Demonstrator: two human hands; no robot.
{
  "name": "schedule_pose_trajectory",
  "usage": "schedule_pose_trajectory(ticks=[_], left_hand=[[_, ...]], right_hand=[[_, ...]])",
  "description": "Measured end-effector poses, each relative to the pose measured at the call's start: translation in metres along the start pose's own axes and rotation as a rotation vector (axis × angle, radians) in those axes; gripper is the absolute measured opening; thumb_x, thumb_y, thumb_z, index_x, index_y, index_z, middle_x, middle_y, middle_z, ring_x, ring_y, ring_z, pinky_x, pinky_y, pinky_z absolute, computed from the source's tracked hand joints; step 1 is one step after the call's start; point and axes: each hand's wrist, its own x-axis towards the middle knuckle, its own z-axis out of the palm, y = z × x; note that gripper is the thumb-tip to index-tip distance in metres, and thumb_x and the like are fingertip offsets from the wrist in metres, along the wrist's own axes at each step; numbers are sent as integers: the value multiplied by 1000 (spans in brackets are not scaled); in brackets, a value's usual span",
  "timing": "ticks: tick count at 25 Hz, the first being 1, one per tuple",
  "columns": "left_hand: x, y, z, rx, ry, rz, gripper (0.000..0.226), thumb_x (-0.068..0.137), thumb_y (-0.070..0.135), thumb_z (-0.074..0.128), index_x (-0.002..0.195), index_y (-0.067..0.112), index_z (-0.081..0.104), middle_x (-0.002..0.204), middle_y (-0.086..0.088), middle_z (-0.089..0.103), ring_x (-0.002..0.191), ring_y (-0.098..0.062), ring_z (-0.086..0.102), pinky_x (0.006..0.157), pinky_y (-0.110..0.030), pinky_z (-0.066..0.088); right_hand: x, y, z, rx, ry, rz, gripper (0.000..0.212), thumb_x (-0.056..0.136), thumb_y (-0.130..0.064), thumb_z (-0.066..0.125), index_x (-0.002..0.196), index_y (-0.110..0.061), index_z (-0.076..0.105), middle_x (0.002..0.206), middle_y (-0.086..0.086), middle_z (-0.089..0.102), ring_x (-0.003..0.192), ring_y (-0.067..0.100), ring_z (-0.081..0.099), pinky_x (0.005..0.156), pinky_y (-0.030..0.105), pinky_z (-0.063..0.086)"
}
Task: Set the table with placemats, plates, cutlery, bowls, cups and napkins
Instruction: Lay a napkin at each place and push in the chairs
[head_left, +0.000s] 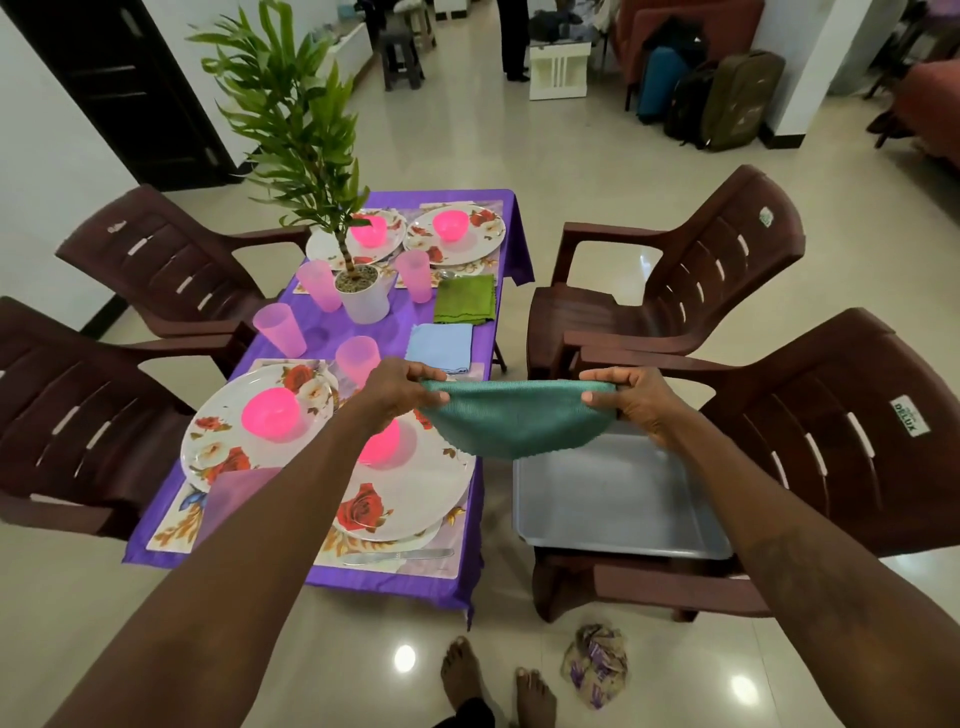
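Note:
I hold a teal napkin (511, 423) stretched in the air between both hands, above the table's right edge and a metal tray. My left hand (402, 387) pinches its left corner and my right hand (631, 400) pinches its right corner. On the purple-clothed table (395, 332) lie a light blue napkin (439, 345) and a green napkin (465, 299). Floral plates (402, 499) with pink bowls (270, 413) sit on placemats (171, 525). Several pink cups (279, 327) stand near the middle. A knife (397, 556) lies by the near plate.
A potted plant (361, 291) stands mid-table. Brown plastic chairs (691, 280) ring the table. The metal tray (618, 501) rests on the near right chair. A crumpled cloth (595, 662) lies on the floor by my feet. Luggage (711, 98) stands far back.

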Motion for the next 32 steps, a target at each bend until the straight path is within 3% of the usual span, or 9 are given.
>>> schedule_pose_trajectory(ticks=[5, 9, 12, 15, 17, 20, 24, 28, 32], left_hand=[[6, 7, -3, 399, 157, 225, 26, 84, 18, 84, 109, 11, 80, 101, -4, 77, 88, -19, 67, 68, -26, 50], [6, 15, -6, 490, 253, 265, 18, 89, 22, 78, 101, 9, 80, 110, -9, 77, 91, -20, 66, 77, -27, 46], [3, 16, -18, 286, 220, 279, 8, 87, 23, 77, 86, 17, 72, 136, -2, 65, 120, -20, 58, 92, -34, 48], [-2, 18, -25, -21, 200, 227, 16, 85, 23, 78, 86, 8, 73, 103, -2, 74, 93, -19, 63, 73, -29, 51], [-6, 18, -25, -89, 271, 235, 18, 81, 27, 80, 83, 10, 73, 85, -6, 75, 80, -21, 66, 67, -38, 57], [-13, 17, -18, -51, 376, 248, 13, 81, 23, 82, 84, 12, 76, 84, -9, 76, 73, -20, 68, 65, -41, 61], [-21, 8, -23, -17, 343, 247, 7, 82, 24, 80, 83, 18, 77, 82, -2, 76, 72, -15, 66, 65, -34, 55], [-28, -13, -59, -87, 353, 196, 2, 85, 24, 76, 83, 22, 76, 85, 2, 76, 82, -18, 68, 76, -41, 57], [-37, -27, -86, 190, 375, 251, 17, 94, 16, 71, 109, 19, 79, 101, 4, 74, 99, -19, 67, 86, -34, 56]], right_hand=[[4, -12, 1, -12, 107, -97, 24, 81, -14, 86, 104, -11, 80, 96, 9, 79, 100, 34, 74, 78, 34, 63], [10, -15, 3, -177, 215, -225, 10, 78, -25, 89, 85, -28, 83, 96, 1, 79, 100, 32, 73, 91, 52, 60], [12, -24, 6, -239, 267, -247, 6, 78, -27, 86, 80, -27, 80, 126, 2, 71, 121, 21, 62, 105, 50, 49], [13, -33, 16, -122, 248, -215, 12, 81, -24, 85, 83, -16, 76, 101, 8, 77, 103, 32, 71, 90, 56, 60], [12, -38, 33, -103, 287, -212, 13, 82, -22, 85, 84, -13, 75, 87, 9, 77, 86, 28, 74, 80, 52, 64], [15, -43, 62, -97, 310, -236, 11, 80, -21, 86, 85, -15, 78, 82, 7, 78, 73, 19, 72, 71, 45, 63], [18, -46, 84, -148, 206, -213, 1, 88, -20, 80, 88, -22, 80, 84, 5, 79, 76, 18, 72, 72, 42, 64], [23, -49, 84, -315, 159, -167, 14, 94, -12, 69, 92, -21, 79, 92, 4, 76, 92, 24, 70, 80, 43, 62], [26, -58, 97, -442, 136, -236, 40, 86, 10, 52, 80, -19, 79, 92, 0, 76, 102, 26, 68, 85, 46, 61]])
